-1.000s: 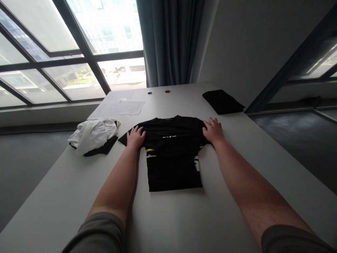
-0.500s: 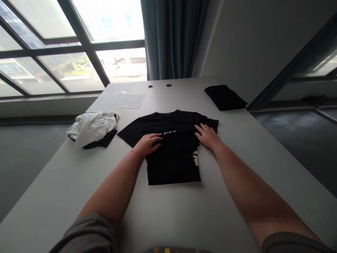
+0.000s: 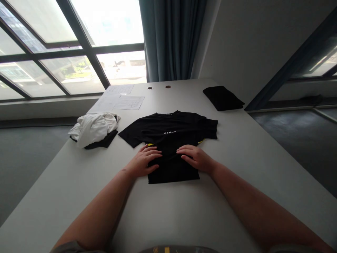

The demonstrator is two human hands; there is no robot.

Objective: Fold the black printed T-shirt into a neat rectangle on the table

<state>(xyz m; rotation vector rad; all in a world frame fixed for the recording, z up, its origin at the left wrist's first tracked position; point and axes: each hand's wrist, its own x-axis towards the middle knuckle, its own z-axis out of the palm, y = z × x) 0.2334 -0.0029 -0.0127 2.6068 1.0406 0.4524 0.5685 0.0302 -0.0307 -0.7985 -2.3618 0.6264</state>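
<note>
A black T-shirt lies on the white table in front of me, its collar toward the far end and both short sleeves spread out. Its lower part is narrower than the chest, and a small white print shows across the chest. Bits of yellow peek out below each sleeve. My left hand rests on the left edge of the lower part, fingers stretched out over the cloth. Opposite it, my right hand lies on the right edge, fingers flat and pointing left. Neither hand grips the fabric.
At the left lies a crumpled white garment over something black. A folded black cloth sits at the far right. Paper sheets lie at the back left, near two round holes in the tabletop.
Both hands have slid down the shirt toward me. My right hand has also shifted left onto the lower part, covering where a white print showed at the right edge.
</note>
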